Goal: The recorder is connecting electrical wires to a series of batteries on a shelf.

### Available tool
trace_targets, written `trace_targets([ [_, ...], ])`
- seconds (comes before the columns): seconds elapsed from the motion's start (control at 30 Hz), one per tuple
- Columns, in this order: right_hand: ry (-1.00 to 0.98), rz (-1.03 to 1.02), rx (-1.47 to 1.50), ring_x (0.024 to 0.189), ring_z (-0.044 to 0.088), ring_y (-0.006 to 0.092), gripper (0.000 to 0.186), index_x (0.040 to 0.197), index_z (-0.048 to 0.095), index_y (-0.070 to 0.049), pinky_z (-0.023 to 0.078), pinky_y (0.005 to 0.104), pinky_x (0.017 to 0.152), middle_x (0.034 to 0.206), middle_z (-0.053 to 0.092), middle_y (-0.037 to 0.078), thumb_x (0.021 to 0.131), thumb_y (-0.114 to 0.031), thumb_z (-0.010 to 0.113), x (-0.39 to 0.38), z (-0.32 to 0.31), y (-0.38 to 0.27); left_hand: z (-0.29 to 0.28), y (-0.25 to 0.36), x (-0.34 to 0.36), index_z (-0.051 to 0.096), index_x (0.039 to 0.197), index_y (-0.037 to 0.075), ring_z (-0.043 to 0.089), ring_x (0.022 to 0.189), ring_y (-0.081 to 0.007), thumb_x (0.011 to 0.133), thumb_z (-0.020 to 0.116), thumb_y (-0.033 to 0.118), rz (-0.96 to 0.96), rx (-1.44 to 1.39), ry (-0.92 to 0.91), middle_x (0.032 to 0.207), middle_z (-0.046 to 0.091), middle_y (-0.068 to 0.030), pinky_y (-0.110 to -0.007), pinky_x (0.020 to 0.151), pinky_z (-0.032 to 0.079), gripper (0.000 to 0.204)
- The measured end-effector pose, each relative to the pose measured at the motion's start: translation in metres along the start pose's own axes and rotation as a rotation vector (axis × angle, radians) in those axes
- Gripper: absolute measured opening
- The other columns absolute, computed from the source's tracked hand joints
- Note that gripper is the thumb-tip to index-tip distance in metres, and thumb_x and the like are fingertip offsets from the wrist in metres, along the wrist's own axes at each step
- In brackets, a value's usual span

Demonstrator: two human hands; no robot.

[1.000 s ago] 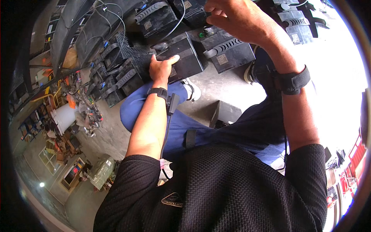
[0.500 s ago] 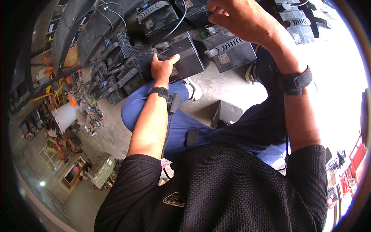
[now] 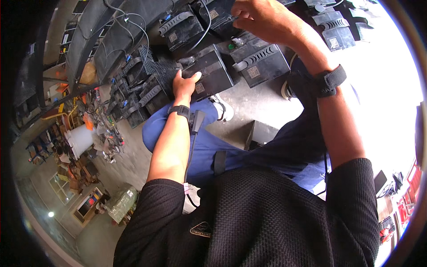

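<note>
Grey concrete floor (image 3: pixel 129 169) runs beneath a person (image 3: pixel 262 218) in a black shirt (image 3: pixel 147 200) and blue trousers (image 3: pixel 209 151), knees apart, and at the right it washes out into glare. Farther off to the left I see a white bucket (image 3: pixel 81 141) by a jumbled heap of odds and ends (image 3: pixel 109 138), then a translucent wrapped bale (image 3: pixel 123 204), and at the wall a window (image 3: pixel 61 188) and a small lit lamp (image 3: pixel 51 214). Counting outward, I make it two black wrist straps (image 3: pixel 331 81), two shoes (image 3: pixel 223 108), one dark box (image 3: pixel 263 132) between the knees, then the black battery cases (image 3: pixel 336 32): five show a square printed label, and others crowd at the left, too overlapped to count. The left hand (image 3: pixel 183 86) touches the left end of one labelled battery case (image 3: pixel 215 73), which extends rightward from it; the thumb is spread over the case, but the other fingers are partly hidden, so I cannot tell whether they grasp it. Beyond and to the right, the right hand (image 3: pixel 260 18) is raised with fingers loosely curled, above a case with a ribbed grey handle (image 3: pixel 267 71); whether it pinches anything I cannot tell.
</note>
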State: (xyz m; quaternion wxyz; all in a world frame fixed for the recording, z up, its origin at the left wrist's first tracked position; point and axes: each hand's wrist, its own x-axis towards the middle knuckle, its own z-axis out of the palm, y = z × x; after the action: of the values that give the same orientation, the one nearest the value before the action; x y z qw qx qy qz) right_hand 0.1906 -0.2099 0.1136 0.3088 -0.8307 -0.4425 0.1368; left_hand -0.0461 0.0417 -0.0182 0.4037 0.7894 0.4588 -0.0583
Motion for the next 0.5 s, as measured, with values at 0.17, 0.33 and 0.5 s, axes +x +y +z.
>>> trace_targets([
  [0.17,0.016,0.027,-0.023,0.079,0.067,0.0407,0.023,0.092,0.064,-0.003,0.053,0.048,0.068,0.081,0.067,0.022,0.085,-0.025,0.064,-0.001,-0.007,-0.008,-0.02,0.007,-0.008,0.052,0.138,0.002,0.058,0.123,-0.0354,0.073,0.081,0.029,0.062,0.479,0.18,0.13,0.06,-0.0251,-0.041,0.104,0.045,0.075],
  [0.33,0.021,0.02,-0.104,0.074,0.067,0.0394,0.022,0.09,0.065,-0.004,0.053,0.0465,0.064,0.078,0.067,0.02,0.084,-0.026,0.064,0.002,-0.003,0.002,-0.03,0.053,-0.03,0.062,0.127,0.001,0.062,0.116,-0.0352,0.076,0.08,0.03,0.213,0.616,0.035,0.123,0.065,-0.0225,-0.041,0.102,0.047,0.061],
  [0.5,0.042,-0.13,-0.222,0.072,0.068,0.0379,0.022,0.089,0.065,-0.006,0.054,0.046,0.063,0.077,0.068,0.018,0.084,-0.027,0.066,0.004,0.004,0.011,-0.01,0.084,-0.056,0.06,0.127,0.0,0.059,0.12,-0.0347,0.078,0.078,0.024,0.777,0.493,-0.353,0.127,0.063,-0.0215,-0.038,0.102,0.047,0.057],
])
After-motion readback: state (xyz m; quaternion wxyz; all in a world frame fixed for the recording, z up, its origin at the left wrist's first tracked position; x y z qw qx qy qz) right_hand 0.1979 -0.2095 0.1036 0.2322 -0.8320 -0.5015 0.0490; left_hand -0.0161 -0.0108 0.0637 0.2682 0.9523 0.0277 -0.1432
